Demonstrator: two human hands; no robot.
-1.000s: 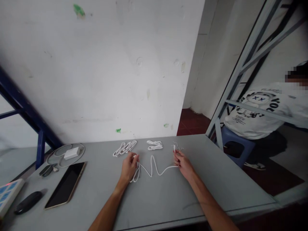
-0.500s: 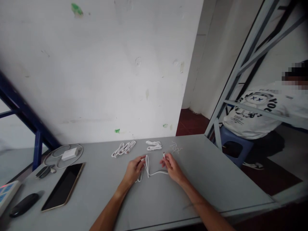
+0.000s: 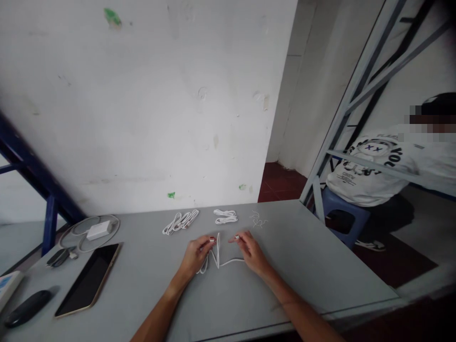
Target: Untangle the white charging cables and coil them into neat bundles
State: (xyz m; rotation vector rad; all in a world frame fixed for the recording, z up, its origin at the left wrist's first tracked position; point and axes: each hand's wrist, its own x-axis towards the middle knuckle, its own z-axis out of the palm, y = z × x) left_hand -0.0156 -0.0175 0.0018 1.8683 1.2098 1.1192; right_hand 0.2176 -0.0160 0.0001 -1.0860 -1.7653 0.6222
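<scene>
A white cable [image 3: 218,251] runs between my two hands, with a loop standing up in the middle and more coils near the left wrist. My left hand [image 3: 196,252] is closed on one end of it, where a plug with a reddish part shows at the fingertips. In a pinch, my right hand [image 3: 250,251] holds the other end, a small white plug. Beyond my hands lie a bundled white cable [image 3: 181,222], a smaller folded white cable [image 3: 225,216] and some thin white ties [image 3: 258,219].
At the left are a tablet [image 3: 89,280], a black mouse [image 3: 28,308], a white power adapter [image 3: 99,230] with its cable, and a small dark device [image 3: 59,256]. A white wall [image 3: 142,118] stands behind the table. A person [image 3: 377,166] sits on a blue stool [image 3: 345,216] at the right.
My right hand has moved slightly left and turned its plug toward the left hand. The plug in my left hand shows more clearly. The view has shifted a little.
</scene>
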